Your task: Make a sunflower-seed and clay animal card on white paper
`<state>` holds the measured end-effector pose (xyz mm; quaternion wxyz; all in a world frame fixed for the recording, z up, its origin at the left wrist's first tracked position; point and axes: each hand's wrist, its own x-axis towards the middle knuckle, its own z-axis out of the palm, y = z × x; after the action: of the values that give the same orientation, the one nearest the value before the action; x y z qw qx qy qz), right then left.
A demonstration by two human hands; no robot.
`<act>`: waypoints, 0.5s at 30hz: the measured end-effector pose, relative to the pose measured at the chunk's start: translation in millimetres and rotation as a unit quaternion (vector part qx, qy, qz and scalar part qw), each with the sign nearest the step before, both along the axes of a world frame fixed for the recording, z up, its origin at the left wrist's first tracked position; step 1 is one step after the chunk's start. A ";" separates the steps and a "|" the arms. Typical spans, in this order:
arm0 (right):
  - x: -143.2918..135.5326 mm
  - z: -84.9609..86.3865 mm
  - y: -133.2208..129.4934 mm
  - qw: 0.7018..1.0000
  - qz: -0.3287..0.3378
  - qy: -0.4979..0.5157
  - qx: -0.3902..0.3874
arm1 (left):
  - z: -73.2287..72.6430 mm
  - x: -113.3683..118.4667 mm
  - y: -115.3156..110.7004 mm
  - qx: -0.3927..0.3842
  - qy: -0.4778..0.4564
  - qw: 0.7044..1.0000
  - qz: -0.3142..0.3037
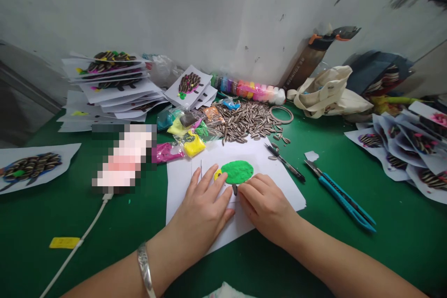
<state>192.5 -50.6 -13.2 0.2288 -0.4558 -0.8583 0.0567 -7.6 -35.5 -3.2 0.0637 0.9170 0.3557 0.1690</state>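
Note:
On a stack of white paper [279, 181] lies a flat green clay oval [239, 172] with a small yellow clay head [218, 174] at its left end. Below the oval a dark seed [234, 189] sticks down like a leg. My left hand [207, 202], a silver bangle on its wrist, rests flat on the paper with fingers spread, fingertips at the yellow head. My right hand [263, 202] is closed at the oval's lower right edge, beside the dark seed. Whatever its fingertips pinch is hidden.
Behind the paper lie a pile of sunflower seeds [244, 118], a roll of tape [281, 114] and bagged clay [194, 144]. A pen [285, 163] and a blue utility knife [344, 200] lie right. Finished pictures [115, 93] stack left; a white cable [94, 223] crosses the green table.

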 end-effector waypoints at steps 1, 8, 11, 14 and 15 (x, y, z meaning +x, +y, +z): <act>-0.3 0.3 -0.2 1.000 0.003 -0.003 -0.002 | 0.0 0.2 0.0 0.001 0.000 1.000 0.000; -1.0 3.2 -1.4 1.000 0.000 -0.002 0.004 | 0.2 1.5 -0.1 -0.001 -0.003 1.000 -0.001; -1.4 3.5 -2.6 1.000 0.007 -0.004 -0.001 | 0.2 1.7 -0.4 0.002 -0.005 1.000 0.001; -1.7 3.7 -3.0 1.000 0.000 0.005 0.001 | 0.2 1.7 -0.6 0.001 -0.005 1.000 0.001; -1.7 4.0 -2.8 1.000 0.004 0.005 0.001 | 0.2 1.8 -0.6 0.000 -0.004 1.000 0.000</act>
<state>190.9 -53.5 -9.2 0.2328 -0.4519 -0.8591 0.0593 -5.8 -36.1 -3.0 0.0647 0.9162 0.3557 0.1730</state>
